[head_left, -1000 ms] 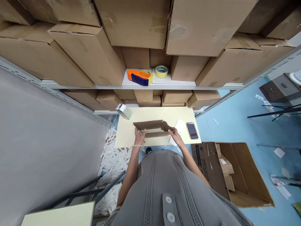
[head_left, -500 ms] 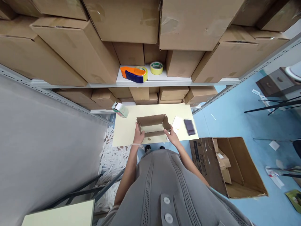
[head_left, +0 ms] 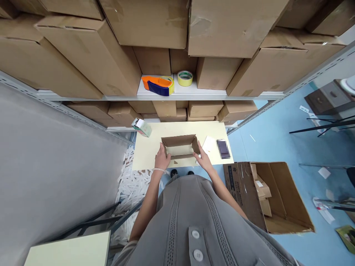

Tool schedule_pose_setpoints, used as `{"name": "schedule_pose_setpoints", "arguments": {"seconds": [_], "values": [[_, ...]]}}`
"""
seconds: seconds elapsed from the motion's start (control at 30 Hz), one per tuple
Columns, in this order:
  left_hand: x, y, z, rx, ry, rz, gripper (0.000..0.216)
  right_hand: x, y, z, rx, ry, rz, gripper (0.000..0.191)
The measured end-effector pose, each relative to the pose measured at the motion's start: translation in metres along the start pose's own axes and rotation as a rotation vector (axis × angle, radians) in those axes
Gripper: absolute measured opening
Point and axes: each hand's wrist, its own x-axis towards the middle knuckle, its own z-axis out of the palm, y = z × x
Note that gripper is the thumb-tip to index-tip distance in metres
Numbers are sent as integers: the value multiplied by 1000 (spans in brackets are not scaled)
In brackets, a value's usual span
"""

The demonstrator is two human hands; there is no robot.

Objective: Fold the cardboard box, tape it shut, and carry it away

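We look down on a person's two bare hands at a pale yellow table. An open brown cardboard box sits near the table's middle, its walls upright, and the hands hold it between them. The left hand, with a white band on the wrist, is clamped on the box's left end. The right hand presses its fingertips against the right end, where a flap stands up. The grip of each hand is closed on the box from opposite sides.

To the right of the box lie a white sheet of paper and a dark object, too blurred to identify. A small green-and-white carton lies tilted at the table's far left corner. On the metal shelf beyond, we note an orange-and-blue tape dispenser beside a roll of yellow tape, among stacked cartons. An open carton lies on the blue floor at right.
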Motion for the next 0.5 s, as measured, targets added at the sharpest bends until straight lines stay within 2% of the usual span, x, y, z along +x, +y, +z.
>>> {"name": "schedule_pose_setpoints", "arguments": {"seconds": [0.2, 0.37, 0.5], "values": [[-2, 15, -5, 203, -13, 2, 79, 1, -10, -1, -213, 51, 14, 73], [-4, 20, -7, 297, -32, 4, 73, 3, -14, 2, -266, 44, 29, 71], [-3, 19, -4, 323, -49, 27, 71, 6, -13, 11, -307, 45, 6, 61]]}}
